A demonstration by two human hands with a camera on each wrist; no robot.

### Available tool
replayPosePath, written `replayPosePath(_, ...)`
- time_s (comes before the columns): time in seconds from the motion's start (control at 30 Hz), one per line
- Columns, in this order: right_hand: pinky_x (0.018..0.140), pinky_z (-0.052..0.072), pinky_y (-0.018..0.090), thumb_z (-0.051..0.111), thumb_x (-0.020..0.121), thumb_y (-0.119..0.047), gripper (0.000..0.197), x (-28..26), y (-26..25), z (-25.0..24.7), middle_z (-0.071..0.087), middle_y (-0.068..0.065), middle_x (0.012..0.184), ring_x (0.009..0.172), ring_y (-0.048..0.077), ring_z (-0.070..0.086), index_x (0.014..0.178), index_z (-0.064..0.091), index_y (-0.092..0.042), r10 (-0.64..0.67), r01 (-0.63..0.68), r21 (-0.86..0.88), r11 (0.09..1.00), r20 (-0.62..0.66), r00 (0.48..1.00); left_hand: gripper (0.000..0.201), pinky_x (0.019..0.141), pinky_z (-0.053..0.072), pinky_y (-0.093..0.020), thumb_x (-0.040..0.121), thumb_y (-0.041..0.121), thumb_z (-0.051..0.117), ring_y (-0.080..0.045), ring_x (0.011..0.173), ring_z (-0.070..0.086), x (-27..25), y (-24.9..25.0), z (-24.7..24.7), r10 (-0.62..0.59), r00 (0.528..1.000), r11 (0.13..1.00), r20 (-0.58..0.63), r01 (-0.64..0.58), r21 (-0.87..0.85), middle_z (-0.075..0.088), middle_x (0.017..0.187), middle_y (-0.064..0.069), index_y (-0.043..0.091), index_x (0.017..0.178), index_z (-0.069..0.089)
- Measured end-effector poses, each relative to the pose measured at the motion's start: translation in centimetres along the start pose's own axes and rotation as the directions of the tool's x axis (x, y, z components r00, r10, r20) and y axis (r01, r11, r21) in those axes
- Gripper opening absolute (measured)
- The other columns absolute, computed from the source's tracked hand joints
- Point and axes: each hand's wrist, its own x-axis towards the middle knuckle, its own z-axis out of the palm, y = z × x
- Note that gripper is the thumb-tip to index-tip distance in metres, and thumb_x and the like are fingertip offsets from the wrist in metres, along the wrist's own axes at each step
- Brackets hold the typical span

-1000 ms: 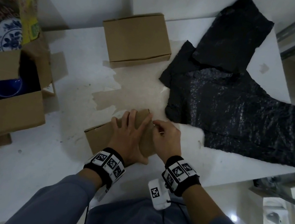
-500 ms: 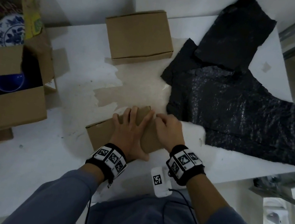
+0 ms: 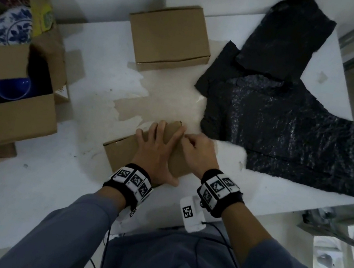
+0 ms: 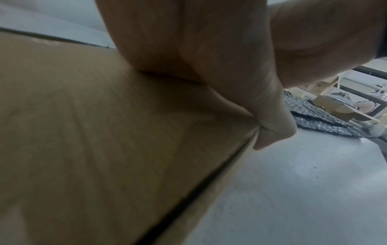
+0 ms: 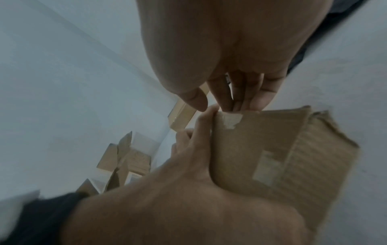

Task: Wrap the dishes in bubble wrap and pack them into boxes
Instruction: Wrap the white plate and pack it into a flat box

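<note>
Cardboard box (image 3: 120, 154): light, stiff; left hand (image 3: 156, 151) lies flat on top, right hand (image 3: 198, 154) pinches its taped flap edge.

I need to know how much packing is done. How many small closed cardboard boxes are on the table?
2. One closed box sits at the table's far edge beside the black bubble wrap; the other box lies near the front edge under both hands. None shows behind the big open carton.

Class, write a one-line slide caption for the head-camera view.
Left hand lies flat on a small cardboard box while right hand works at its far corner.
</note>
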Motion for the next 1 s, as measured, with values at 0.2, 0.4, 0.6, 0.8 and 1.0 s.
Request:
replayPosePath(0.2,0.059,0.045,0.034,0.053,0.091,-0.037,0.041,-1.6,1.2,-0.3,0.062,0.009,0.063,0.064,0.021,0.057,0.068,0.065,-0.005,0.057,-0.056,-0.066,0.996,0.023,0.998,0.149,0.105,0.015,-0.069,0.041,0.081,0.073,-0.043,0.139,0.010,-0.1,0.0,-0.3,0.005,1.000,1.000,0.011,-0.005,-0.018,0.002,0.152,-0.021,0.039,0.150,-0.020)
replayPosePath(0.4,0.069,0.050,0.035,0.062,0.082,-0.050,0.037,0.0,0.9,-0.7,0.065,0.003,0.083,0.077,0.021,0.060,0.087,0.066,-0.013,0.038,-0.020,-0.284,0.959,0.057,0.998,0.148,0.111,0.015,-0.065,0.042,0.084,0.069,-0.041,0.143,0.013,-0.8,-0.8,0.0,0.062,0.995,0.996,-0.073,-0.067,-0.056,0.006,0.154,-0.021,0.031,0.154,-0.013)
replayPosePath(0.6,0.080,0.051,0.039,0.055,0.077,-0.070,0.048,1.1,1.2,0.3,0.065,0.002,0.096,0.089,0.026,0.061,0.096,0.056,-0.026,0.068,-0.018,-0.380,0.925,0.119,0.991,0.151,0.115,-0.002,-0.067,0.036,0.102,0.047,-0.038,0.149,-0.013,-3.7,-4.4,1.1,0.024,0.998,0.998,-0.057,-0.027,-0.050,-0.013,0.161,-0.020,0.034,0.154,-0.020)
replayPosePath(0.8,0.081,0.052,0.036,0.059,0.079,-0.066,0.048,2.0,0.8,-0.3,0.063,0.000,0.097,0.090,0.023,0.060,0.101,0.058,-0.023,0.088,-0.020,-0.351,0.936,0.179,0.980,0.148,0.112,0.013,-0.064,0.037,0.087,0.068,-0.040,0.143,0.014,-4.3,-4.6,0.3,0.000,1.000,0.999,-0.001,0.000,-0.032,0.007,0.157,-0.021,0.038,0.153,-0.011)
replayPosePath(1.0,0.069,0.047,0.026,0.069,0.082,-0.051,0.037,3.7,-0.8,-3.9,0.063,-0.002,0.086,0.080,0.015,0.060,0.102,0.064,-0.020,-0.083,0.087,-0.089,0.992,0.052,0.995,0.132,0.113,0.014,-0.063,0.037,0.080,0.071,-0.039,0.141,0.019,-2.0,-5.7,-5.5,0.035,0.995,0.995,-0.091,-0.043,-0.089,0.016,0.152,-0.019,0.038,0.149,0.015)
